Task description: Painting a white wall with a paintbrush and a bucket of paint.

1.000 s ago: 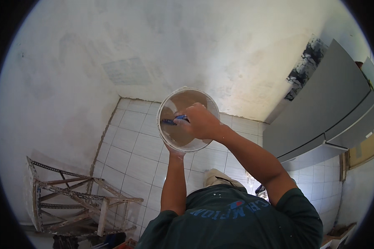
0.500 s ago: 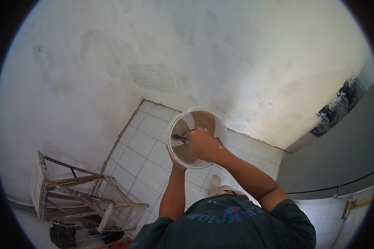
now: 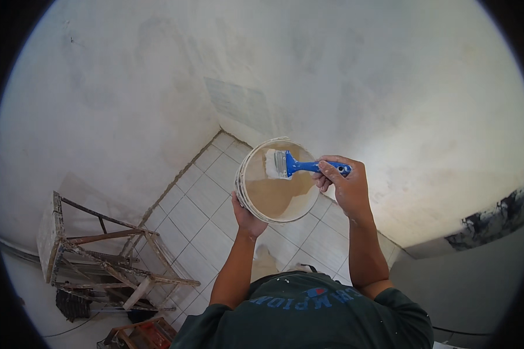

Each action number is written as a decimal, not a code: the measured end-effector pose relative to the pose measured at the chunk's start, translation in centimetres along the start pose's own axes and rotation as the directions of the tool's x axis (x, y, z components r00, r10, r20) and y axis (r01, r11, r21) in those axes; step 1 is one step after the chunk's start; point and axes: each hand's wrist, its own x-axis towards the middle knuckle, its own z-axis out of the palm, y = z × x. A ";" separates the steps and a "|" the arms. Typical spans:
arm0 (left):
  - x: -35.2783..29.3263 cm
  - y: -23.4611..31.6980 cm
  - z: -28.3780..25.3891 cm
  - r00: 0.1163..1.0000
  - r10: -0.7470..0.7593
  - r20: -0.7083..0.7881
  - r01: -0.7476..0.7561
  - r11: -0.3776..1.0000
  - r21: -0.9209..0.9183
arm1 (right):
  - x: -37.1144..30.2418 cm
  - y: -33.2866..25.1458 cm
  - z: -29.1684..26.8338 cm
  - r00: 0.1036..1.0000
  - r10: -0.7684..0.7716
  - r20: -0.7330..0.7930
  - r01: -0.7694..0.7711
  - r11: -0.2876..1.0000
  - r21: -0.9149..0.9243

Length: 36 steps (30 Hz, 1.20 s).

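Observation:
My right hand [image 3: 344, 177] grips the blue handle of a flat paintbrush [image 3: 303, 166]. The brush lies level over the mouth of a round bucket [image 3: 245, 198], its bristles coated in white. Whitish, wet-looking stuff smears the inside of the bucket, and a tan-brown patch shows within. From the lower left, my left hand [image 3: 248, 217] holds the bucket by its side, the thumb up near the rim. Part of that hand is hidden behind the bucket.
Pale, patchy plastered walls [image 3: 297, 75] meet in a corner ahead. White floor tiles [image 3: 201, 232] lie below. A paint-spattered stand [image 3: 108, 256] rests at left, with a reddish crate [image 3: 151, 334] near it. A grey panel [image 3: 454, 285] stands at right.
My right hand has come up out of the bucket and moved right, drawing the brush into sight. The bucket has tilted, and the view has shifted slightly.

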 end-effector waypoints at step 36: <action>28.1 13.6 -7.6 0.965 -0.260 0.036 0.259 0.965 0.042 | 28.4 14.0 14.9 0.973 -0.132 -0.189 -0.108 0.463 -0.880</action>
